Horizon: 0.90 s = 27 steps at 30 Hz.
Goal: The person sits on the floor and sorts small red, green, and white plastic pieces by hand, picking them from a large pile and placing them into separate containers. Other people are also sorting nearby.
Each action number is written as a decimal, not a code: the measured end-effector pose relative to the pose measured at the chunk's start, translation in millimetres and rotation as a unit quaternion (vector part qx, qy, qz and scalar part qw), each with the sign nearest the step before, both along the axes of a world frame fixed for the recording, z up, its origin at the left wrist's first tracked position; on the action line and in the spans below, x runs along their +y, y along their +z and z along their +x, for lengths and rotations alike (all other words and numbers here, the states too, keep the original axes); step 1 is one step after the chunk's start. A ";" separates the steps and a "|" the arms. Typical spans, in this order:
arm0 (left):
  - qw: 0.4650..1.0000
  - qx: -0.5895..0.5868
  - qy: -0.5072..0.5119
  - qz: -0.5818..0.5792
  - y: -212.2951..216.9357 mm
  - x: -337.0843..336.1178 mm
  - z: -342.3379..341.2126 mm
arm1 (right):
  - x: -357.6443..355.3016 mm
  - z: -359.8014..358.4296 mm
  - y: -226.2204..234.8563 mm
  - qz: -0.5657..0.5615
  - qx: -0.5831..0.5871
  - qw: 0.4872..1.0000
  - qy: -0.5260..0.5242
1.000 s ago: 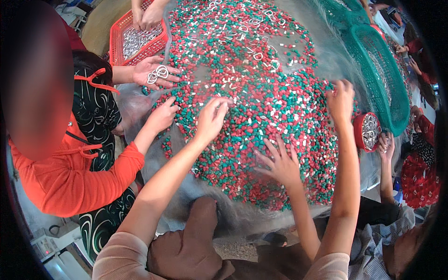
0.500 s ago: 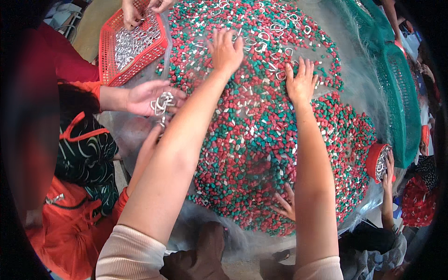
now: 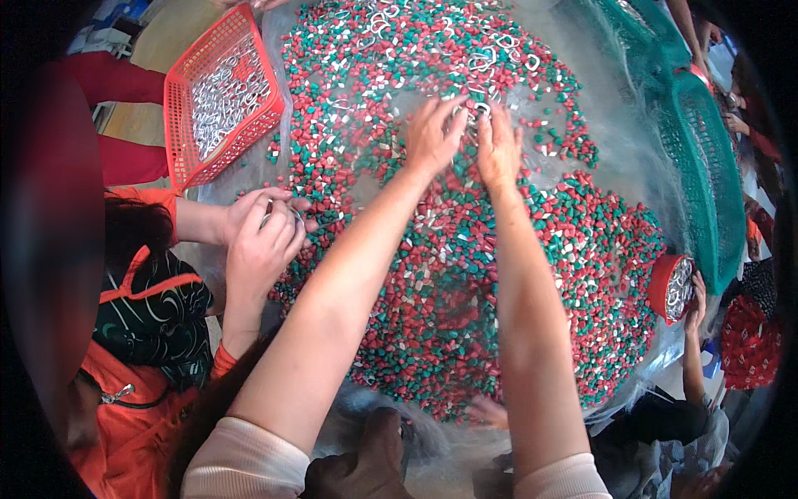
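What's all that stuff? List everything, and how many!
Little pieces: countless; red, green, white; across the middle
Loose rings: many, silvery white, among the pieces
Basket: one, orange-red, upper left, holding rings
Mesh baskets: seemingly two, green, right
Bowl: one, red, right, holding rings
Sheet: seemingly one, see-through, under the pieces
Other people: at least three, mixed clothes, both sides
Sleeves: two, pale, bottom
Left hand: one, bare, upper middle
Right hand: one, bare, beside the left

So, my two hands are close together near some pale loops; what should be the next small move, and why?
Probably a gentle pinch: the left hand and right hand sit close on either side of some pale loops, which lie among small red, green and white pieces. Gripping lightly might lift them while leaving most pieces behind; I cannot tell whether any is already held.
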<state>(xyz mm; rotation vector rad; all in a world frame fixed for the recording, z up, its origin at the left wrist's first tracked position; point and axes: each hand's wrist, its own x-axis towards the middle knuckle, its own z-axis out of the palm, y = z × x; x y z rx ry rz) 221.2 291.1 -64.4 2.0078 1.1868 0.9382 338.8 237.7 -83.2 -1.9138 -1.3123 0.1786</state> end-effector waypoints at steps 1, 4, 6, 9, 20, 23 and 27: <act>0.998 -0.058 0.021 -0.002 -0.3 -14.0 5.9 | -8.5 -3.9 5.2 -0.015 0.100 0.995 -0.001; 0.954 -0.256 -0.009 -0.158 16.1 -53.5 14.6 | -33.6 -10.9 15.1 0.052 0.378 0.924 -0.022; 0.894 -0.366 0.014 -0.259 17.8 -78.3 9.3 | -56.4 -24.2 29.9 0.085 0.517 0.852 -0.016; 0.850 -0.397 0.017 -0.347 26.2 -126.3 -10.0 | -104.5 -41.5 51.4 0.090 0.581 0.809 -0.032; 0.876 -0.138 -0.350 -0.300 71.8 -228.1 -83.8 | -304.1 -44.1 101.8 -0.069 0.552 0.831 -0.006; 0.886 0.018 -0.399 -0.233 100.9 -221.0 -94.4 | -334.1 -32.7 105.1 -0.001 0.469 0.882 0.052; 0.881 0.173 -0.378 -0.227 128.9 -212.6 -99.0 | -334.7 -28.9 130.0 -0.005 0.319 0.942 0.100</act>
